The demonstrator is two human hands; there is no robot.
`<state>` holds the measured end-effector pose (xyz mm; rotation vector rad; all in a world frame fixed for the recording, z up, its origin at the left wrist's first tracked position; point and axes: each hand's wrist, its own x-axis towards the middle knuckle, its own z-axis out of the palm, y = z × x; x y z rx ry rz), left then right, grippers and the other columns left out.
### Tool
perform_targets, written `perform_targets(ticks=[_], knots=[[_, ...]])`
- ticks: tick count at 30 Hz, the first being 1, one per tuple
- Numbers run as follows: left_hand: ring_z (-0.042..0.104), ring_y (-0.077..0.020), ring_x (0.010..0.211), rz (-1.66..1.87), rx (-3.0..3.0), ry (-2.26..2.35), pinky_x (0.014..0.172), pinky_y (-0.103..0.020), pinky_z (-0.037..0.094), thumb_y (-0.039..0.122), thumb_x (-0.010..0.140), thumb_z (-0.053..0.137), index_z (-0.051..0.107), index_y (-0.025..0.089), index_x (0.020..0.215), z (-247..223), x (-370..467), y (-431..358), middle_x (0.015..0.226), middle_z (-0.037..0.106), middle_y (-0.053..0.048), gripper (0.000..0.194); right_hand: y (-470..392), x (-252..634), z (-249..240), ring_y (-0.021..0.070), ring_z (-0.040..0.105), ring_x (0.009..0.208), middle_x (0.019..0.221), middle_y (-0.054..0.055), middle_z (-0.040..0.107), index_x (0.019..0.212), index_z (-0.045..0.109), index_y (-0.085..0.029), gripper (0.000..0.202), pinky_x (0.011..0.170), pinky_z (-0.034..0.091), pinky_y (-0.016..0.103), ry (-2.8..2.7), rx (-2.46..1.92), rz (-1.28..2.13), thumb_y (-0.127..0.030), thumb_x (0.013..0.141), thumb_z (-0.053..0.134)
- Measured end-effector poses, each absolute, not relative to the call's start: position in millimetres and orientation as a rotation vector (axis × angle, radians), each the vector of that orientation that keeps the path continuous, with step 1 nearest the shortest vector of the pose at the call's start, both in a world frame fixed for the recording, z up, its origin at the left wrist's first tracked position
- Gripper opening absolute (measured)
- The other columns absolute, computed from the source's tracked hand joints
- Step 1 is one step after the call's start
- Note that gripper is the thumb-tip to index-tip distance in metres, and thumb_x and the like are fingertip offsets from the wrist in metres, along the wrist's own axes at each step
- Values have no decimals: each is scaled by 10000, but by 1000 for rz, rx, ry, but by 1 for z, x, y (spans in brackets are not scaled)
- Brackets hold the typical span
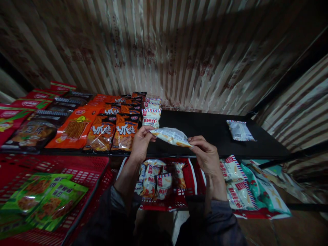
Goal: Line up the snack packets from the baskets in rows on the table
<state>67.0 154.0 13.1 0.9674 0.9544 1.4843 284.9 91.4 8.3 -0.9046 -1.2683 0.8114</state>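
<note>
Between my two hands a small white snack bag [172,136] is held up by its ends, above the front of the black shelf [194,124]. My left hand [140,143] pinches the bag's left end. Its right end is gripped in the fingers of my right hand [205,153]. Just behind my left hand, a short row of white snack bags [151,118] with striped red and blue edges stands on the shelf. Orange and black snack bags [125,131] lie immediately left of that row. Another white bag [240,131] lies alone toward the shelf's right end.
Below the shelf, a red basket [189,181] holds several white snack bags, and more white bags [239,194] lie beside green ones at right. A red basket [89,194] with green packets [57,205] stands at lower left. Striped sheeting [164,51] hangs behind.
</note>
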Motion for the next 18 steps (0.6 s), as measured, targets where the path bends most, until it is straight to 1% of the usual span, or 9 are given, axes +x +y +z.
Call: perform_targets(ticks=[4, 8, 10, 14, 18], knots=[[616, -124, 736, 1466, 899, 858, 691, -261, 513, 260, 633, 694, 594, 191, 768, 14, 64, 153, 794, 662, 9, 181, 90, 285, 8, 167, 604, 927, 910, 7, 628, 821, 772, -318, 120, 881, 481, 352, -1369, -960, 849, -228, 744, 753], [623, -133, 751, 1429, 795, 751, 788, -303, 515, 275, 666, 694, 644, 175, 853, 13, 61, 156, 751, 657, -5, 218, 89, 278, 12, 160, 604, 896, 888, 9, 616, 811, 779, -325, 144, 840, 488, 330, -1464, -1034, 789, -207, 746, 727], [625, -135, 749, 1444, 726, 724, 799, -299, 511, 310, 682, 696, 651, 171, 868, 13, 60, 157, 735, 652, -9, 236, 90, 272, 14, 158, 604, 875, 871, 12, 615, 813, 782, -322, 162, 820, 490, 327, -1529, -1067, 741, -193, 753, 704], [630, -135, 798, 1481, 662, 704, 802, -270, 500, 425, 691, 716, 662, 183, 888, 14, 58, 159, 806, 673, -28, 317, 91, 260, 13, 155, 600, 841, 857, 12, 616, 825, 782, -314, 192, 779, 495, 319, -1632, -1070, 640, -171, 769, 667], [615, -114, 755, 1515, 635, 750, 787, -262, 494, 379, 597, 812, 660, 188, 824, 13, 57, 161, 812, 679, -11, 333, 91, 253, 4, 152, 602, 813, 851, 17, 614, 845, 778, -304, 211, 736, 499, 307, -1710, -1064, 532, -160, 791, 633]])
